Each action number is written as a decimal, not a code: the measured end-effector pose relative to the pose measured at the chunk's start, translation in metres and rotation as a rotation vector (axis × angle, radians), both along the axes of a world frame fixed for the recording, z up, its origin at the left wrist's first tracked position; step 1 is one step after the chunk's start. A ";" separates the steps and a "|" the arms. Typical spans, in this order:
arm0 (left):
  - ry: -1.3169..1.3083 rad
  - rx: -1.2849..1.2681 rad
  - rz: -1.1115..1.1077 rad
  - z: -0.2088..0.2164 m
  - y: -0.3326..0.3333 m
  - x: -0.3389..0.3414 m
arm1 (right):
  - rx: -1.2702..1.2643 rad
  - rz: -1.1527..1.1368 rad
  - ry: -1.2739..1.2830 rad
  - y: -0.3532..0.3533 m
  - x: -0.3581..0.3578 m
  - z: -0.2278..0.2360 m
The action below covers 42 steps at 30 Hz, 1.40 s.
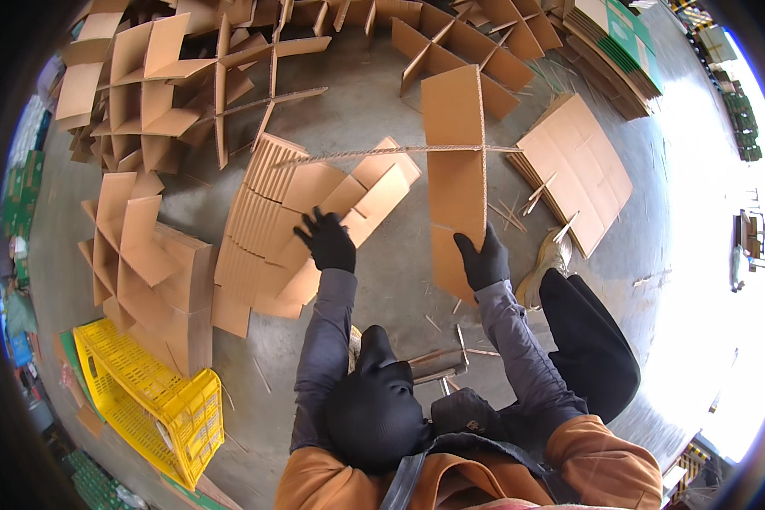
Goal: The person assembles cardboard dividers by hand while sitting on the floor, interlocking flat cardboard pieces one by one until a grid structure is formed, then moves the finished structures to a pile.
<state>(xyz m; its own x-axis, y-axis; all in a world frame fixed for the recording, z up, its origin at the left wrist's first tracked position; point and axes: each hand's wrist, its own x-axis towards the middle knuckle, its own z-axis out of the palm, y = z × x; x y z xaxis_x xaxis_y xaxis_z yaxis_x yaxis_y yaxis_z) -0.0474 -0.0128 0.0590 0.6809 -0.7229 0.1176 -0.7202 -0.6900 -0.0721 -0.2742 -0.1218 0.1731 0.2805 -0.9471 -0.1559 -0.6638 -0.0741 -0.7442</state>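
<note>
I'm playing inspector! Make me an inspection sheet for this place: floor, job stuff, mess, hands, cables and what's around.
Surface: grey floor, littered with thin scraps.
Job's things: tall cardboard panel, crossed by a narrow strip seen edge-on; fanned cardboard pieces to its left.
Clutter: thin scraps between the panel and a flat cardboard stack.
Hands: both black-gloved; right hand grips the panel; left hand is open over the fanned pieces, contact unclear.
Cables: nothing seen.
Surroundings: slotted cardboard dividers; yellow crate.
</note>
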 end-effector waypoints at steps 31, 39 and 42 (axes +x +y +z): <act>0.310 -0.388 0.166 -0.003 0.030 0.049 | 0.331 0.161 0.724 -0.004 -0.087 -0.129; 0.560 -0.209 0.088 -0.027 0.098 0.115 | 0.178 0.230 0.694 0.004 -0.047 -0.029; 0.575 -0.623 0.116 0.051 0.089 0.075 | 0.095 0.117 0.087 -0.002 -0.002 -0.012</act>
<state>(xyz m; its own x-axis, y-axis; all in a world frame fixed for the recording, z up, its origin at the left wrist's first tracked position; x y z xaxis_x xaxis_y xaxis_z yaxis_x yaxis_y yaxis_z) 0.0279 0.0762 0.1103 0.8222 -0.5629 0.0839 -0.4506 -0.5538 0.7002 -0.2758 -0.1240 0.1607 0.3691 -0.8889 -0.2714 -0.7173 -0.0868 -0.6914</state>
